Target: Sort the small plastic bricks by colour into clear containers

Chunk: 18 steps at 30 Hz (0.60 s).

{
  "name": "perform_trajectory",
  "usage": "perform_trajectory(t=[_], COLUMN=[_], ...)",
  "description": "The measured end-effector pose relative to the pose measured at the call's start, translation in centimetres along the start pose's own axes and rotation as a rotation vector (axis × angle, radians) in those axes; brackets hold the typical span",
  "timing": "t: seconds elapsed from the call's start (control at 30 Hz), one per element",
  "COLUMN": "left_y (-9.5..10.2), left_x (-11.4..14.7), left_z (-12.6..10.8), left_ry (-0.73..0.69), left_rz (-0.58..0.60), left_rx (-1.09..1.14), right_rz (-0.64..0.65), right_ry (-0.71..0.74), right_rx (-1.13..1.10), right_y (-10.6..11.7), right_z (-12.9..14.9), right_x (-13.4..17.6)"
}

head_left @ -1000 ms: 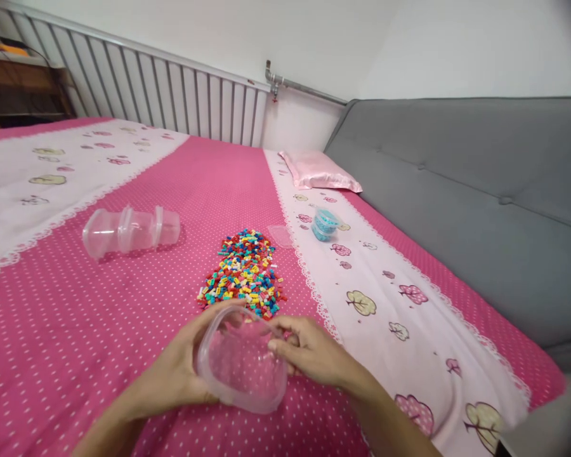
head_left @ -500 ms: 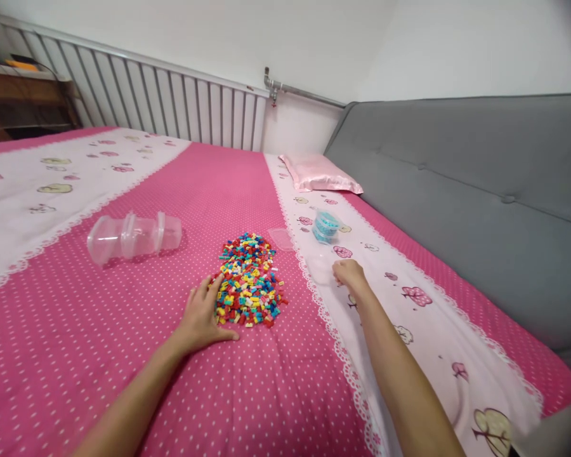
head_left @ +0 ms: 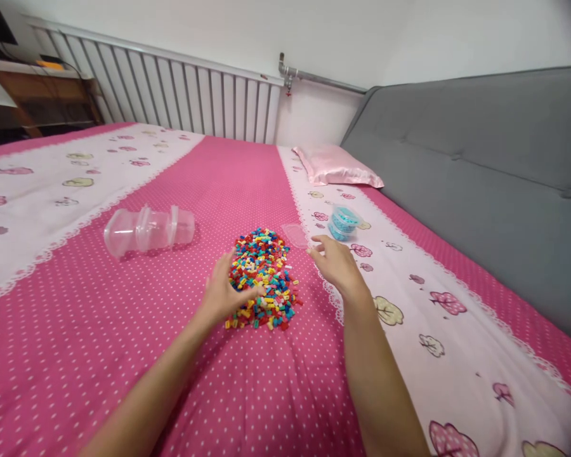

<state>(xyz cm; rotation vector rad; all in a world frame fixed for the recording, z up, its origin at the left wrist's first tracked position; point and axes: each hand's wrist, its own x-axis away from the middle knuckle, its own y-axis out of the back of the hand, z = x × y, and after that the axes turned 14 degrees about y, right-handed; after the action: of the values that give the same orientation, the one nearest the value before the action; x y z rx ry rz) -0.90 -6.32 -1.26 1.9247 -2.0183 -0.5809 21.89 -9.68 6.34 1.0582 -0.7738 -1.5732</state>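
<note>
A mound of small multicoloured plastic building bricks lies on the pink dotted bedspread. At its left edge is my left hand, fingers apart and thumb stretched over the nearest bricks. My right hand hovers to the right of the mound, empty, with thumb and fingers parted. Just beyond its fingertips a clear flat plastic lid lies on the bed. Farther back stands a clear tub with turquoise pieces. The bed directly beneath my right hand is hidden.
Several clear plastic tubs, joined end to end, lie on their side at the left. A pink pillow rests at the back, beside the grey padded headboard. A white radiator runs along the wall.
My right hand has opened from a closed shape and moved left toward the bricks; the clear piece beside it is now out of sight. My left hand has lifted slightly, its thumb now over the bricks.
</note>
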Motion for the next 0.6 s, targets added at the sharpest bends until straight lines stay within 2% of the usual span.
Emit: perform_trajectory(t=[0.07, 0.17, 0.23, 0.3, 0.4, 0.47, 0.6], left_y=[1.7, 3.3, 3.5, 3.3, 2.8, 2.8, 3.2], left_x=[-1.8, -4.5, -5.6, -6.0, -5.9, -5.9, -5.9], left_z=[-1.7, -3.1, -2.7, -1.2, 1.7, 3.0, 3.4], left_ry=[0.091, 0.194, 0.232, 0.254, 0.3, 0.333, 0.324], left_rz=[-0.11, -0.227, -0.286, -0.322, -0.298, -0.272, -0.166], left_rx=[0.054, 0.282, 0.385, 0.395, 0.225, 0.14, 0.084], right_rz=[0.018, 0.014, -0.017, -0.053, -0.071, -0.045, -0.005], right_ry=[0.004, -0.007, -0.007, 0.006, 0.017, 0.011, -0.01], right_rx=[-0.014, -0.032, -0.059, -0.085, -0.08, -0.066, -0.044], right_y=[-1.3, -3.7, -5.6, -7.7, -10.3, -11.1, -10.3], right_z=[0.1, -0.6, -1.4, -2.3, -3.7, -4.3, -4.3], right_x=[-1.5, -3.5, -4.4, -5.0, -5.4, -5.6, -5.7])
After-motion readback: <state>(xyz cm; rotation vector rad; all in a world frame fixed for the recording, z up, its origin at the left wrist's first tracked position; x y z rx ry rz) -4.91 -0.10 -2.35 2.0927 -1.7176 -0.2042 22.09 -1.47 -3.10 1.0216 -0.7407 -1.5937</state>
